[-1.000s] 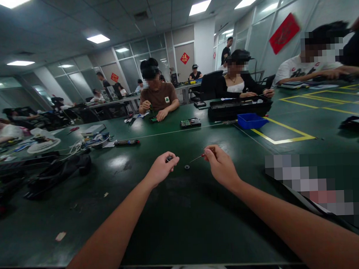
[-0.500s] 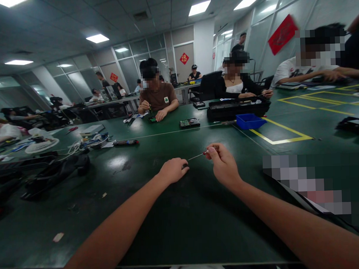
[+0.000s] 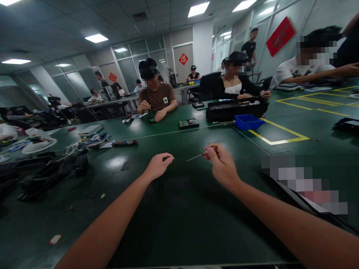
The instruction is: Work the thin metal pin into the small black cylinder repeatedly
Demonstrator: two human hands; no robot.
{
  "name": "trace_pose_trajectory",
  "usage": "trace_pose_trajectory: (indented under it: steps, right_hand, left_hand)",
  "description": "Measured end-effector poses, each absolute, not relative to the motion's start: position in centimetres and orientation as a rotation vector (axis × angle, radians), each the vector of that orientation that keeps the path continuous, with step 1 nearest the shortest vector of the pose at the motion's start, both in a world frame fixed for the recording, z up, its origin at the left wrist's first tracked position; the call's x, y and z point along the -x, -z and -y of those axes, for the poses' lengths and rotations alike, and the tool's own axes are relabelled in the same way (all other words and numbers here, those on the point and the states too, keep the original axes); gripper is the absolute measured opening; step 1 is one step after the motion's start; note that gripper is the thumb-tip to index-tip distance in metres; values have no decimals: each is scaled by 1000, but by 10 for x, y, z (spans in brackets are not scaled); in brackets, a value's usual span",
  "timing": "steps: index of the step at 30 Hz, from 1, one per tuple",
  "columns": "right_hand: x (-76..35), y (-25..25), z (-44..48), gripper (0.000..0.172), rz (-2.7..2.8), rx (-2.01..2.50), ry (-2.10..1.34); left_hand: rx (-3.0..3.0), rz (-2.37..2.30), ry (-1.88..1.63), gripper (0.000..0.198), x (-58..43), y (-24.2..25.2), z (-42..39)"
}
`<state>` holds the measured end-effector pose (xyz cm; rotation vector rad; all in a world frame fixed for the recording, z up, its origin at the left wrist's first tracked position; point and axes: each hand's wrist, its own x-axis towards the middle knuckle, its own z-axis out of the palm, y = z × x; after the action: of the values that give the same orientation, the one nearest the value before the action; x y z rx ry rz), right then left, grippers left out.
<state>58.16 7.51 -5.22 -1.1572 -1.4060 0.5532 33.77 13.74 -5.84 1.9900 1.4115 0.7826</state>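
Note:
My right hand point(image 3: 222, 164) grips the red handle of a thin screwdriver point(image 3: 195, 157), whose metal shaft points left over the green table point(image 3: 171, 229). To the left of the shaft's tip, with a gap between, my left hand point(image 3: 159, 165) has its fingers curled round a small dark object point(image 3: 165, 158). Most of that object is hidden by the fingers, so I cannot make out what it is.
A blue tray point(image 3: 249, 122) stands beyond my right hand, beside a long black casing point(image 3: 236, 109). A circuit-board device point(image 3: 189, 123) lies ahead. Black parts point(image 3: 55, 176) and cables point(image 3: 75, 146) cover the left side. Several people work around the tables.
My left hand has moved left, away from the screwdriver's tip, with the small dark object. My right hand has barely moved. A standing person at the back has come further into view.

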Motion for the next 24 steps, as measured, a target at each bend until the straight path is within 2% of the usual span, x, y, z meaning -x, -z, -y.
trace_pose_trajectory:
  steps: [9,11,15,18,20,22,24]
  right_hand:
    - [-581,53,-74,23,1444,1170,-567]
    - [-582,54,-76,25,1455,1180,-567]
    - [-580,53,-75,30,1501,1236,-540]
    - [-582,32,-64,34,1614,1321,-490]
    - [-592,6,-49,28,1779,1351,-425]
    - [-614,-23,-36,17,1912,1451,-316]
    - [-647,-47,-28,13,1927,1622,-170]
  left_hand:
    - [-1293,-1362,-1189,39,-267,49,-135]
    - [-1169,-1308,-1291,34,-250,45,-132]
    - [-915,-1359,-1449,13,-216,26,-120]
    - [-812,-1445,-1534,16,-183,10,-103]
    - [-737,-1527,-1620,23,-155,1,-91]
    - [-647,-1644,-1673,19,-127,-6,-77]
    - [-691,-1729,-1709,18,-107,-14,-60]
